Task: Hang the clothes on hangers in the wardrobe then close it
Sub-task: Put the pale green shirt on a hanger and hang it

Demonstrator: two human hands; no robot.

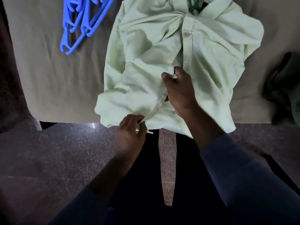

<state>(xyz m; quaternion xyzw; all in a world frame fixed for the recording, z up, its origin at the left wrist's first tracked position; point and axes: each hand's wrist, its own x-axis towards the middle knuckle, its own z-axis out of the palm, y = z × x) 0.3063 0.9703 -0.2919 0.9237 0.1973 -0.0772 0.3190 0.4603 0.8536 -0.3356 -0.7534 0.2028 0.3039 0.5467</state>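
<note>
A pale green button shirt (155, 51) lies crumpled on the bed, collar away from me, with a green hanger (194, 6) poking out at its neck. My right hand (178, 91) grips the shirt's front opening near the middle, thumb and fingers pinching the cloth edge. My left hand (132, 132) pinches the shirt's lower hem at the bed's near edge. A pile of blue hangers (81, 25) lies to the left of the shirt.
The bed's beige sheet (53, 75) spreads under everything. A dark garment (284, 88) lies at the right edge of the bed. Speckled stone floor (48, 159) runs below the bed's near edge, where my legs stand.
</note>
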